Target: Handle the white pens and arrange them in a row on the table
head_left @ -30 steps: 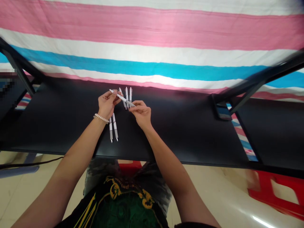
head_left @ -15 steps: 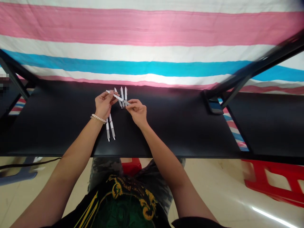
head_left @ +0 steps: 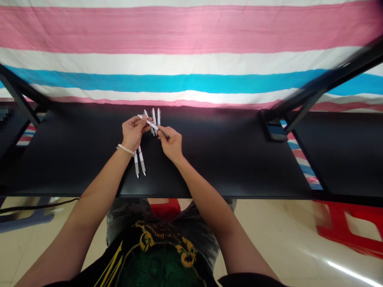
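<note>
My left hand [head_left: 133,131] pinches the upper part of a white pen [head_left: 153,125], which slants down to the right above the black table. On its lower end close the fingers of my right hand [head_left: 171,142]. A dark, narrow end shows past those fingers; whether it is joined to the white barrel is hidden. Just behind the hands lie three white pens, among them a right-hand pen [head_left: 158,114]. Two more pens with grey grips, a left pen [head_left: 137,166] and a right pen [head_left: 142,162], lie nearer the front edge, partly under my left wrist.
The black table [head_left: 224,159] ends close to my lap. A dark phone-like object [head_left: 277,132] lies by the right metal frame [head_left: 308,105]. Striped cloth [head_left: 191,63] hangs behind. A red stool [head_left: 353,227] stands at the lower right, and a cable [head_left: 38,206] runs at the left.
My right hand's fingers have closed further over the pen's lower end, covering the grey grip seen before. A dark end now shows beyond them. The view has shifted slightly.
</note>
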{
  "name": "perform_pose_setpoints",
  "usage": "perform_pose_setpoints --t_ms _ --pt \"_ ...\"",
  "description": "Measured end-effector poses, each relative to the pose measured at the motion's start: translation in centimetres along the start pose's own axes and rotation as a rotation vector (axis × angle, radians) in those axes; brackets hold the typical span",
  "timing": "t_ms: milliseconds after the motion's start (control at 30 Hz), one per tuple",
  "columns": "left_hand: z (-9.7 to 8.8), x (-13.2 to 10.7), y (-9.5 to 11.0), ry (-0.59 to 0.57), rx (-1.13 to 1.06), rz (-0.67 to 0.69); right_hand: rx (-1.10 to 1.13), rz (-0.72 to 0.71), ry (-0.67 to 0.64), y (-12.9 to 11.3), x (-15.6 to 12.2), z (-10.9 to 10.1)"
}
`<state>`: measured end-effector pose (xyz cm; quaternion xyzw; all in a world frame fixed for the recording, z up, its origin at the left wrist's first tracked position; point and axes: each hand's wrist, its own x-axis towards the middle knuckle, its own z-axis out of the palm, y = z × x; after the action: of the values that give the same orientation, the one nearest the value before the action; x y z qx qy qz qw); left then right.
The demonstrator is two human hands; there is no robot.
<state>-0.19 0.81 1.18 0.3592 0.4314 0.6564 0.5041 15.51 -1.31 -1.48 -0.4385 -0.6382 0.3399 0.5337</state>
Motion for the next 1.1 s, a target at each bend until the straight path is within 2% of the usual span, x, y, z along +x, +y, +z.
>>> perform_pose_setpoints --t_ms 167,500,567,733,800,933,1100 --pt "0.2 -0.1 -0.3 0.001 -0.003 0.018 -0.031 -0.109 0.061 -0.2 -0.1 -0.2" --pt "0.4 -0.3 -0.1 -0.003 -0.017 0.001 -0.016 -0.112 0.105 -0.7 -0.2 -0.3" --pt "0.3 -0.2 -0.1 0.008 -0.015 -0.008 0.008 -0.071 0.098 -0.7 -0.1 -0.2" --pt "0.0 0.1 -0.1 0.031 -0.037 0.009 0.222 0.186 0.041 -0.3 0.3 -0.2" --pt "-0.1 0.2 -0.2 0.027 -0.051 0.020 0.249 0.168 0.042 -0.2 0.5 -0.3" --pt "-0.2 0.3 -0.2 0.036 -0.049 0.025 0.266 0.035 0.086 -0.1 0.7 -0.6" --pt "0.0 0.1 -0.1 0.020 -0.024 -0.005 0.270 0.192 -0.008 -0.2 0.5 -0.3"
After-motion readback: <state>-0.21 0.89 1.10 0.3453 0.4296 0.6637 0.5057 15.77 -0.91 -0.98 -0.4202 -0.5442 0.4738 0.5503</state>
